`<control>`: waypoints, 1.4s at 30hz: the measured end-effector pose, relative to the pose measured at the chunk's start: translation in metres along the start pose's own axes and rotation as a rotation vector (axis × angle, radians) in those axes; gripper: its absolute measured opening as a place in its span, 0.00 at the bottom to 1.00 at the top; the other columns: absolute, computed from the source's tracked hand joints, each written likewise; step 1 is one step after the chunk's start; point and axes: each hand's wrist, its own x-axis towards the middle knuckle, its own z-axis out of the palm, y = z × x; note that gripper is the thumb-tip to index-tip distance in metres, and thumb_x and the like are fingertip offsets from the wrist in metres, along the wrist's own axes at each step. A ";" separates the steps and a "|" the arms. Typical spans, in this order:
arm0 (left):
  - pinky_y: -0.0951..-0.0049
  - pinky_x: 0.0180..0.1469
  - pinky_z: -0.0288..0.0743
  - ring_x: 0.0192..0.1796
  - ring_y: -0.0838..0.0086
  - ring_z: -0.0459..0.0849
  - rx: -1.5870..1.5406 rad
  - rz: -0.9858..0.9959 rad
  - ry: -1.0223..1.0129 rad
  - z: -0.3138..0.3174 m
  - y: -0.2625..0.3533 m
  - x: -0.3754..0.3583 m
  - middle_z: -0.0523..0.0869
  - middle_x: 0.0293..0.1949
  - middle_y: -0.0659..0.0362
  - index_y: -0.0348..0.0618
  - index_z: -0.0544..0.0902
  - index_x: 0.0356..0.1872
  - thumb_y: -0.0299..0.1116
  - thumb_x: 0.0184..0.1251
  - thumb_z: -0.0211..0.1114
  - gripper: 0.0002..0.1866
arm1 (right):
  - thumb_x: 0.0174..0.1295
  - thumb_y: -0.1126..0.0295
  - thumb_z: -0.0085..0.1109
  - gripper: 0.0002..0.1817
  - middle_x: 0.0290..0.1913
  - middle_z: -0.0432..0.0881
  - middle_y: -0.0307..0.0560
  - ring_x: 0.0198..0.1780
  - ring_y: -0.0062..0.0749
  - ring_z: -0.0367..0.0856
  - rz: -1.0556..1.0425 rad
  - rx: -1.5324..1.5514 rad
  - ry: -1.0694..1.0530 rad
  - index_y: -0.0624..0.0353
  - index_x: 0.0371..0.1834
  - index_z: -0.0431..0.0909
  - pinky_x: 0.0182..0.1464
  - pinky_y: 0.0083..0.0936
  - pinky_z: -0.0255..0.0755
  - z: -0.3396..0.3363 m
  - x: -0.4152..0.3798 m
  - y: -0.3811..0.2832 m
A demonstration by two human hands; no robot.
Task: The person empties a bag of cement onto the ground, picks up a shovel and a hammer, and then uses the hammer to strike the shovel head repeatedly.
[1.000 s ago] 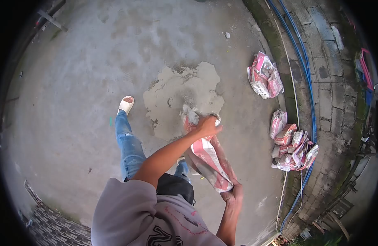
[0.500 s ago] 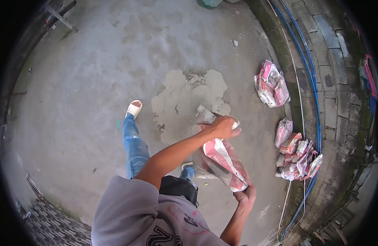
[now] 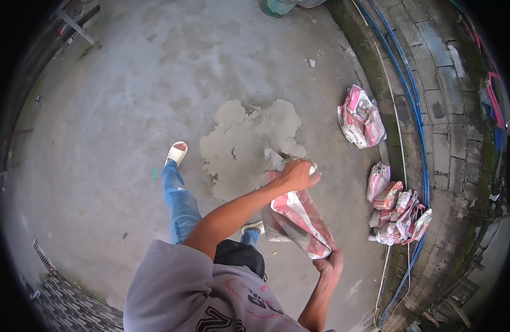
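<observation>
A red, white and grey cement bag [image 3: 302,213] hangs tilted in front of my body, its upper end towards the grey patch on the ground. My left hand [image 3: 300,175] is closed round the bag's upper end, some crumpled material showing beside the fingers. At the lower corner my right hand [image 3: 329,261] grips the bag, its fingers partly hidden. Beyond the bag's upper end, a pale grey patch of powder or wet mix [image 3: 241,138] lies spread on the concrete floor [image 3: 122,105]. What is inside the bag cannot be seen.
One crumpled bag bundle [image 3: 361,117] lies to the right, with a pile of similar bags [image 3: 398,213] nearer me. Blue hoses [image 3: 422,144] run along the block edging [image 3: 440,110]. A small stone [image 3: 311,63] lies farther ahead. My sandalled foot [image 3: 177,152] is at left.
The view has shifted slightly, so the ground and side bags appear a little to the left. Both hands keep their hold on the bag, which has barely changed position.
</observation>
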 end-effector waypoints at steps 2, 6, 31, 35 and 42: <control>0.56 0.34 0.72 0.31 0.49 0.79 0.025 -0.159 -0.117 -0.001 -0.016 -0.001 0.78 0.22 0.40 0.34 0.79 0.20 0.48 0.48 0.58 0.22 | 0.60 0.75 0.38 0.20 0.54 0.69 0.59 0.52 0.46 0.72 0.017 -0.018 0.019 0.67 0.57 0.62 0.55 0.41 0.68 -0.001 -0.003 0.002; 0.56 0.36 0.73 0.31 0.48 0.79 0.032 -0.235 -0.122 0.009 -0.029 0.009 0.79 0.24 0.40 0.32 0.79 0.23 0.46 0.47 0.58 0.21 | 0.61 0.75 0.37 0.20 0.55 0.68 0.59 0.53 0.46 0.71 0.009 -0.024 0.043 0.67 0.57 0.61 0.55 0.41 0.68 -0.004 -0.009 -0.006; 0.55 0.36 0.71 0.31 0.48 0.79 -0.071 -0.105 -0.248 0.005 -0.030 -0.026 0.77 0.22 0.39 0.32 0.78 0.23 0.44 0.48 0.59 0.19 | 0.60 0.75 0.36 0.21 0.56 0.66 0.59 0.54 0.45 0.71 0.044 -0.086 0.048 0.66 0.58 0.60 0.55 0.41 0.67 -0.024 -0.003 0.005; 0.56 0.33 0.71 0.30 0.48 0.79 -0.103 -0.067 -0.175 0.002 -0.004 -0.020 0.77 0.21 0.38 0.29 0.77 0.20 0.47 0.49 0.58 0.23 | 0.60 0.75 0.34 0.21 0.56 0.66 0.59 0.54 0.46 0.70 0.041 -0.050 0.069 0.66 0.58 0.59 0.55 0.41 0.67 -0.033 0.001 0.002; 0.56 0.36 0.71 0.32 0.47 0.79 -0.040 -0.130 -0.131 0.010 -0.033 -0.015 0.78 0.23 0.40 0.28 0.76 0.23 0.48 0.48 0.59 0.24 | 0.58 0.77 0.37 0.22 0.54 0.69 0.58 0.51 0.45 0.73 0.053 -0.042 0.067 0.66 0.57 0.62 0.54 0.38 0.69 -0.031 -0.001 0.008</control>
